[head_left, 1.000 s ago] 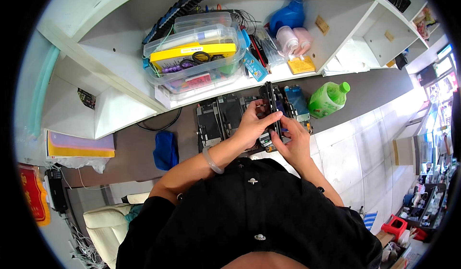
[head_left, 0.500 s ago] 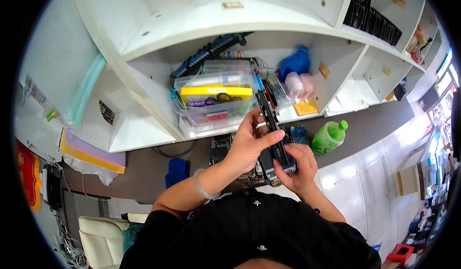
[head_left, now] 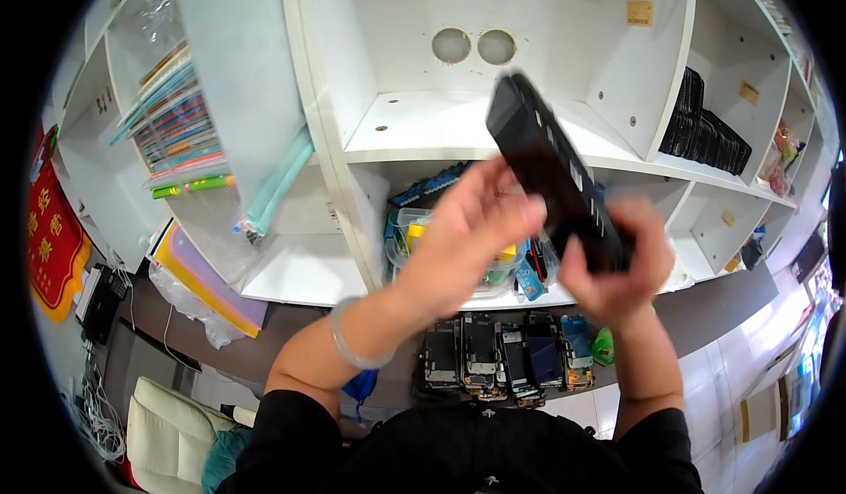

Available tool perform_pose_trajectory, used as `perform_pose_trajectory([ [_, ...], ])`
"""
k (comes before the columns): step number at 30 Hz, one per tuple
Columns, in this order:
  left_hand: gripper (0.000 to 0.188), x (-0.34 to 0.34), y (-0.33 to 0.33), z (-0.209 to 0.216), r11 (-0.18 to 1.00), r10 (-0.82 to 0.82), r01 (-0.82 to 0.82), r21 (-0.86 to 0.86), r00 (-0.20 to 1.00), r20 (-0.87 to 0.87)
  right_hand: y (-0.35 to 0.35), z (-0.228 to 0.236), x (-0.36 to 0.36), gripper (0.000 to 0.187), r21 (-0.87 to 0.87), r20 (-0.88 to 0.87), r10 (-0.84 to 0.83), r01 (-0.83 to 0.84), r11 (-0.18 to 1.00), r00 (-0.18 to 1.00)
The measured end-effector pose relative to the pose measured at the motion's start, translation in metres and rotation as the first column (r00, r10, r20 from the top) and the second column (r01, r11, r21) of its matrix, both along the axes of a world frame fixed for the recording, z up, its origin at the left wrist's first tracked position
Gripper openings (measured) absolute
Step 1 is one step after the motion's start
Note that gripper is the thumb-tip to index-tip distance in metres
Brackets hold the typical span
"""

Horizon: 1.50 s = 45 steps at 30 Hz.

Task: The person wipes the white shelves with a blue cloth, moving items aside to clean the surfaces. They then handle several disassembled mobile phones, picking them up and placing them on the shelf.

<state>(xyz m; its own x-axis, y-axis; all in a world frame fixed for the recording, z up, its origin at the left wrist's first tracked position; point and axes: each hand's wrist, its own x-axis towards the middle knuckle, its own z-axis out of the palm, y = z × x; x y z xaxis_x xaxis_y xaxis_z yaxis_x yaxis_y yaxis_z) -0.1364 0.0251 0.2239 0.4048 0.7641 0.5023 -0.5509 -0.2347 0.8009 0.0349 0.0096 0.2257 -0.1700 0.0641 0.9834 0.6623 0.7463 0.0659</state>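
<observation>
A stack of thin black phone screens (head_left: 560, 181) is raised at a slant in front of the white shelves, its far end higher. My left hand (head_left: 480, 230) closes on the stack's left side, thumb over the top face. At the near right end, my right hand (head_left: 621, 265) grips it with thumb and fingers. Both hands are somewhat blurred. Below on the brown desk, several rows of dismantled phone screen parts (head_left: 480, 349) lie side by side, some with metal frames and cables showing.
White shelving (head_left: 493, 128) rises ahead, with black stacks (head_left: 714, 141) in a right compartment. A plastic box (head_left: 405, 225) of small items sits in the lower compartment. At the desk's right stands a green bottle (head_left: 604, 346), partly hidden. A cream chair (head_left: 167, 432) is at lower left.
Both hands have lifted the stack from just over the desk parts up toward the shelves. The view has tilted up, showing more of the upper compartments.
</observation>
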Motion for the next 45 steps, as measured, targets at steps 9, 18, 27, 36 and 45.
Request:
perform_pose_trajectory([
  [9,0.058,-0.069,0.04,0.053,0.856,0.512,-0.515,-0.042,0.836,0.195,0.124,0.085,-0.103,0.027,-0.249,-0.17,0.236,-0.273,0.929,0.957],
  [18,0.071,-0.097,0.04,0.032,0.848,0.512,-0.514,0.125,0.857,0.056,0.178,0.069,-0.164,0.038,-0.431,0.063,0.087,-0.051,0.901,0.994],
  [27,0.066,-0.1,0.031,0.025,0.744,0.597,-0.599,0.296,0.795,0.108,0.17,0.09,-0.173,0.065,-0.824,0.224,0.251,0.045,0.566,0.942],
  [36,0.064,-0.104,0.03,0.017,0.763,0.57,-0.574,0.296,0.814,0.11,0.178,0.096,-0.155,0.089,-0.931,0.047,0.458,-0.128,0.343,0.888],
  [45,0.062,-0.105,0.03,0.013,0.757,0.593,-0.603,0.253,0.796,0.122,0.191,0.08,-0.152,0.094,-0.808,0.273,0.361,0.009,0.589,0.892],
])
